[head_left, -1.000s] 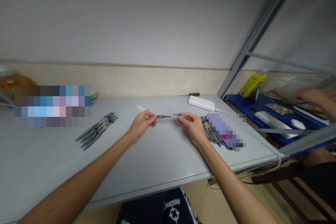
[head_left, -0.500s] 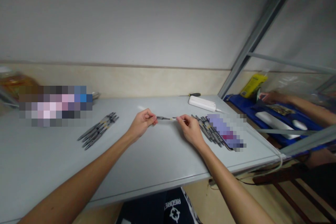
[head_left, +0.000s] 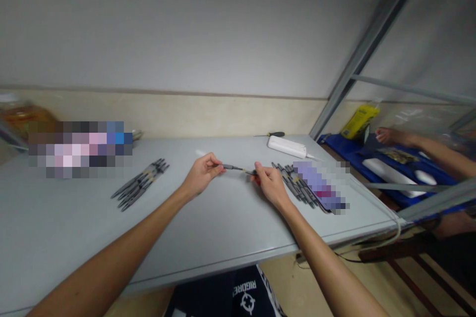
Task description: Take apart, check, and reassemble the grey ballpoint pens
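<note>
Over the middle of the grey table (head_left: 74,228), my left hand (head_left: 201,174) pinches one end of a thin grey pen (head_left: 236,168). My right hand (head_left: 270,184) pinches the pen's other end, so both hands hold it a little above the tabletop. A bundle of like grey pens (head_left: 139,184) lies on the table to the left. Another row of grey pens (head_left: 295,184) lies just right of my right hand.
A white box-shaped device (head_left: 286,146) and a screwdriver with a black and yellow handle (head_left: 273,134) lie at the table's back. To the right, another person's hand (head_left: 386,135) reaches over a blue tray (head_left: 345,147) near a yellow packet (head_left: 359,120), behind a metal frame (head_left: 372,34).
The pen has tilted, its right end now lower as my right hand dropped slightly. The other person's hand moved left along the blue tray.
</note>
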`<state>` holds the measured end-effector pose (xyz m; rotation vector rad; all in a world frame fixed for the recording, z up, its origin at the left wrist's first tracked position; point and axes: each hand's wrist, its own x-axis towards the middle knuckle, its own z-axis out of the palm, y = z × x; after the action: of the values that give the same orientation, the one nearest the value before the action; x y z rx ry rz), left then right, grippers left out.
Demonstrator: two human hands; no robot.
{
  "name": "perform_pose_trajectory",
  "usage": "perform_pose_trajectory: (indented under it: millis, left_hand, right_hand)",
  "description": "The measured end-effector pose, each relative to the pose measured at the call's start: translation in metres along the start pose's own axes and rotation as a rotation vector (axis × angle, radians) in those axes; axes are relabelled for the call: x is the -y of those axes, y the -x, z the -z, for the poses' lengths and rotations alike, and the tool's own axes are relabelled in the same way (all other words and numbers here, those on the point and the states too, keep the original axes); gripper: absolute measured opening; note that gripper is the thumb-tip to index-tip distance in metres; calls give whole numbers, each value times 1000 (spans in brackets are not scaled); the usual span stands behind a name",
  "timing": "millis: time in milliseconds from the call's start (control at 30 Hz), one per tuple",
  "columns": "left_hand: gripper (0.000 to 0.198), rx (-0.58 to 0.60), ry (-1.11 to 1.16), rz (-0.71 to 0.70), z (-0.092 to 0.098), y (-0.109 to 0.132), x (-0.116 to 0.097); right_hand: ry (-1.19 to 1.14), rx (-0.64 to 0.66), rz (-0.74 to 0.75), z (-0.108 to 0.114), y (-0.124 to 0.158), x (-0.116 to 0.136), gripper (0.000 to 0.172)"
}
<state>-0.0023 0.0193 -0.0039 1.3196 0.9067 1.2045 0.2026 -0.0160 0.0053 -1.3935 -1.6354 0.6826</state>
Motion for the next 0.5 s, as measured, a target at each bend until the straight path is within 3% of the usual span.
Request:
perform_pose_trajectory:
  millis: [133, 233, 333, 500]
  left_hand:
    - [31, -46, 0, -5, 3, -2, 1]
    - [30, -67, 7, 3, 5, -3, 2]
    - [31, -48, 14, 24, 4, -2, 2]
    - [32, -10, 22, 37, 1, 0, 0]
  right_hand:
    - [-69, -70, 130, 0, 0, -1, 27]
    - [-113, -100, 152, -1, 0, -4, 23]
    - [-88, -78, 123, -1, -1, -5, 27]
    - [0, -52, 59, 1, 0, -3, 49]
